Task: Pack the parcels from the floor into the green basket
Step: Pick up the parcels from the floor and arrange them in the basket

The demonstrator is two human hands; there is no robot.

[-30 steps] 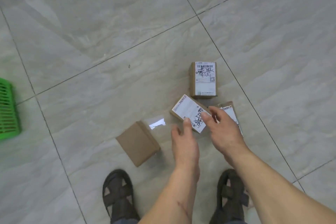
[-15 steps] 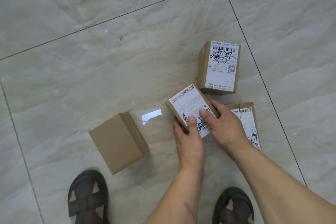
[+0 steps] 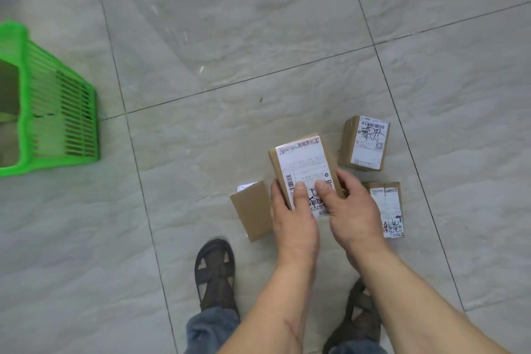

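Observation:
Both hands hold one cardboard parcel with a white label (image 3: 301, 164), lifted off the floor. My left hand (image 3: 291, 218) grips its near left edge with the thumb on the label. My right hand (image 3: 349, 210) grips its near right edge, thumb also on the label. A plain brown parcel (image 3: 251, 210) lies on the floor just left of my left hand. Two labelled parcels lie to the right, one farther away (image 3: 365, 142) and one nearer (image 3: 388, 208). The green basket (image 3: 61, 112) stands on the floor at the far left, partly cut off by the frame.
The floor is glossy grey tile with dark grout lines. My two feet in dark sandals (image 3: 215, 273) stand below the parcels. Something brown shows inside the basket's open top at the left edge.
The hands have raised the labelled parcel off the floor and turned it more upright. The view has swung left, bringing the green basket back into sight.

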